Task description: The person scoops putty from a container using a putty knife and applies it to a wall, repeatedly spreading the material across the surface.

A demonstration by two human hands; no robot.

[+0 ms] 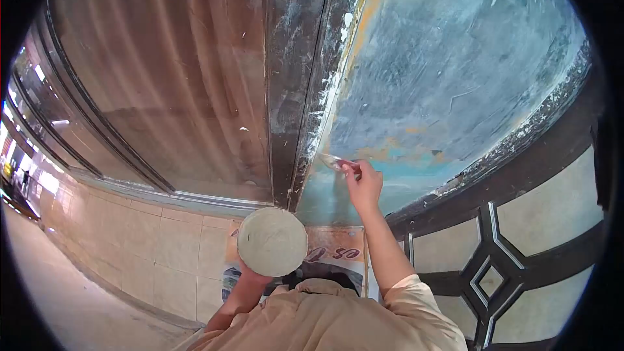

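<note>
My right hand (364,185) is closed around the handle of a putty knife (333,160). The knife's blade points left, against the lower left edge of the blue-grey wall (442,78), beside the dark door frame (292,71). Held low in front of my chest is a round tub (272,242), with a pale beige-grey surface showing at its top. My left hand (255,277) grips it from below and behind; most of the fingers are hidden under it. White smears run along the joint between wall and frame.
On the left stands a large brown glass panel (162,78), with tiled floor (143,227) below. A printed sheet (335,253) lies by my feet. At the right is a dark lattice door (491,273) with pale panes.
</note>
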